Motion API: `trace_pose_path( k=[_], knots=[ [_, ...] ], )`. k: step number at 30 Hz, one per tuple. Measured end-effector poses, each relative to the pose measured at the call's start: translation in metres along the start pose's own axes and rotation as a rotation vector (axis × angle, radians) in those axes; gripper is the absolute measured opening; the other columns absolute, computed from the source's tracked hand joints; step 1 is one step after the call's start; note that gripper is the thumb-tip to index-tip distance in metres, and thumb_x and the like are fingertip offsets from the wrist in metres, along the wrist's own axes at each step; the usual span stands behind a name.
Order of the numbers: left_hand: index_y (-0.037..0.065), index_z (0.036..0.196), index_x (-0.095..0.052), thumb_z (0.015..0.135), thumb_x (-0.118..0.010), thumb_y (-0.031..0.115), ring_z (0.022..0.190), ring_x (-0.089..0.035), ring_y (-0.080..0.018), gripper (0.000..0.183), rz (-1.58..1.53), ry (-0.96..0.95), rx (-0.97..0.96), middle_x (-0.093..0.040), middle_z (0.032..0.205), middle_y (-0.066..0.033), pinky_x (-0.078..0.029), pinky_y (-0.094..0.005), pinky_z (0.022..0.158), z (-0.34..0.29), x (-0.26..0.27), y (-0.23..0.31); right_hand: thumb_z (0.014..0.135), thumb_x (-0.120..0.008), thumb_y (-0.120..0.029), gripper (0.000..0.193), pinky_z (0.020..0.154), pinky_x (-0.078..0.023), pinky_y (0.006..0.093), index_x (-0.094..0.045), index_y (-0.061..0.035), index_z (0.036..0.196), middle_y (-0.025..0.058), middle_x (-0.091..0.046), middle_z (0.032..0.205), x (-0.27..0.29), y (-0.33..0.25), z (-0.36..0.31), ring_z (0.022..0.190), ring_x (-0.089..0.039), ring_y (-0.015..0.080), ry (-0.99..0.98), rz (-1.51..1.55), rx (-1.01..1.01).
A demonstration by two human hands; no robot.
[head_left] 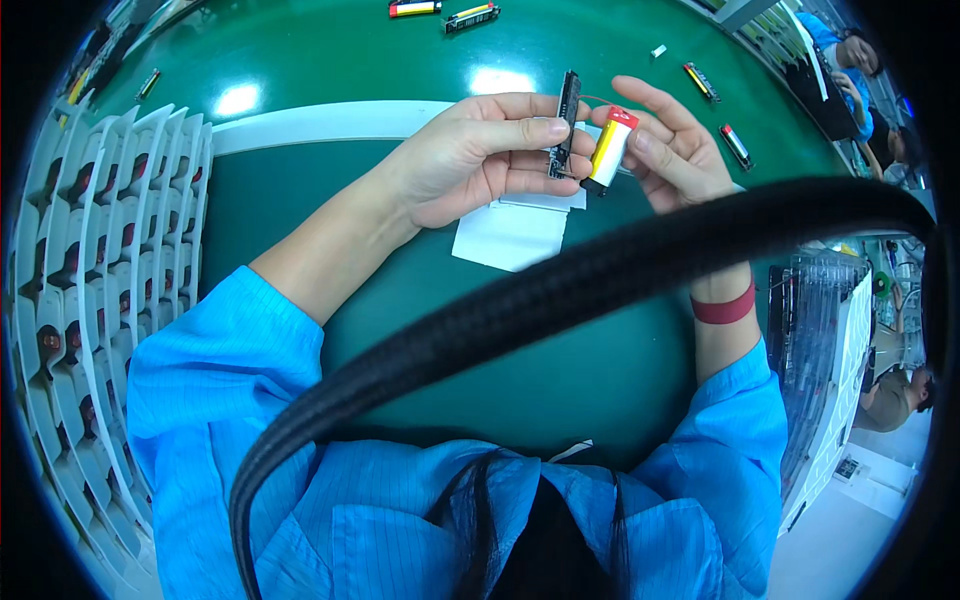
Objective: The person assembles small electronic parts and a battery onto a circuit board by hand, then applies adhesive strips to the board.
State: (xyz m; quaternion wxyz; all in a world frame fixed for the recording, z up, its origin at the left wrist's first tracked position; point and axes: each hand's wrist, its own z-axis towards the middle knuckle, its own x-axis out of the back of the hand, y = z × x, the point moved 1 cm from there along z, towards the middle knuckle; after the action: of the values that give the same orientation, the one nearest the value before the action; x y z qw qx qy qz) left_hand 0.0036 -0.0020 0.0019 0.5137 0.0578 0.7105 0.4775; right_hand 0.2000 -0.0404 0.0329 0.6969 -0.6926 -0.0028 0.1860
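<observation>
My left hand (pixel 480 150) pinches a narrow black circuit board (pixel 566 125) between thumb and fingers, holding it nearly upright. Close beside it, my right hand (pixel 670 150) grips a small battery (pixel 609 150) with a yellow and white body and a red top end, thumb on its side. A thin red wire runs near the tops of the board and the battery. Under the hands lie white paper sheets (pixel 515 235) on the green mat. A red band circles my right wrist.
Stacked white trays (pixel 120 230) with small parts stand at left; clear trays (pixel 820 340) stand at right. Several battery-and-board pieces (pixel 735 146) lie across the green table (pixel 330 60). A black cable or strap (pixel 560 290) crosses the view. Other people are at the right.
</observation>
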Motion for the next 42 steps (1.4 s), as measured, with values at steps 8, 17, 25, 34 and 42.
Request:
trace_pose_path(
  k=[8, 17, 25, 34, 42],
  knots=[
    [0.0, 0.117, -0.049, 0.084, -0.057, 0.013, 0.085, -0.062, -0.0176, 0.037, 0.246, 0.091, 0.029, -0.062, 0.097, -0.0101, -0.052, -0.0315, 0.08, -0.004, -0.011, -0.006, 0.083, -0.059, -0.01, 0.035, 0.071, -0.05, 0.0241, -0.048, 0.0029, 0.113, 0.0116, -0.064, 0.091, 0.005, -0.008, 0.005, 0.084, -0.061, 0.0143, -0.084, 0.035, -0.064],
    [-0.001, 0.115, -0.051, 0.082, -0.06, 0.009, 0.086, -0.063, -0.0177, 0.036, 0.32, 0.146, -0.016, -0.062, 0.097, -0.0107, -0.053, -0.0269, 0.075, -0.002, -0.012, -0.009, 0.077, -0.067, -0.009, 0.037, 0.069, -0.052, 0.0243, -0.05, 0.0078, 0.106, 0.0139, -0.063, 0.085, -0.02, -0.006, 0.0, 0.077, -0.063, 0.0151, 0.237, -0.448, 0.149],
    [-0.001, 0.114, -0.052, 0.082, -0.06, 0.01, 0.087, -0.063, -0.0178, 0.035, 0.343, 0.152, -0.049, -0.062, 0.097, -0.0106, -0.053, -0.0265, 0.074, 0.001, -0.011, -0.014, 0.076, -0.068, -0.009, 0.035, 0.066, -0.051, 0.0221, -0.052, 0.007, 0.103, 0.0135, -0.063, 0.085, -0.018, -0.003, -0.001, 0.075, -0.063, 0.0145, 0.249, -0.499, 0.147],
    [0.0, 0.117, -0.051, 0.083, -0.06, 0.011, 0.086, -0.062, -0.0155, 0.038, 0.384, 0.177, -0.057, -0.062, 0.096, -0.01, -0.053, -0.025, 0.074, 0.001, -0.016, -0.018, 0.075, -0.069, -0.01, 0.033, 0.065, -0.05, 0.0216, -0.054, 0.0066, 0.1, 0.0137, -0.064, 0.084, -0.017, -0.002, -0.003, 0.073, -0.063, 0.0138, 0.271, -0.523, 0.165],
    [-0.004, 0.105, -0.058, 0.078, -0.063, 0.01, 0.073, -0.062, -0.014, 0.031, 0.769, 0.315, -0.263, -0.065, 0.087, -0.0116, -0.05, -0.0239, 0.064, -0.01, -0.029, -0.026, 0.076, -0.066, -0.001, 0.037, 0.068, -0.049, 0.0221, -0.046, 0.0048, 0.106, 0.0093, -0.06, 0.086, -0.02, 0.009, 0.001, 0.077, -0.059, 0.0121, 0.222, -0.593, 0.172]
  ],
)
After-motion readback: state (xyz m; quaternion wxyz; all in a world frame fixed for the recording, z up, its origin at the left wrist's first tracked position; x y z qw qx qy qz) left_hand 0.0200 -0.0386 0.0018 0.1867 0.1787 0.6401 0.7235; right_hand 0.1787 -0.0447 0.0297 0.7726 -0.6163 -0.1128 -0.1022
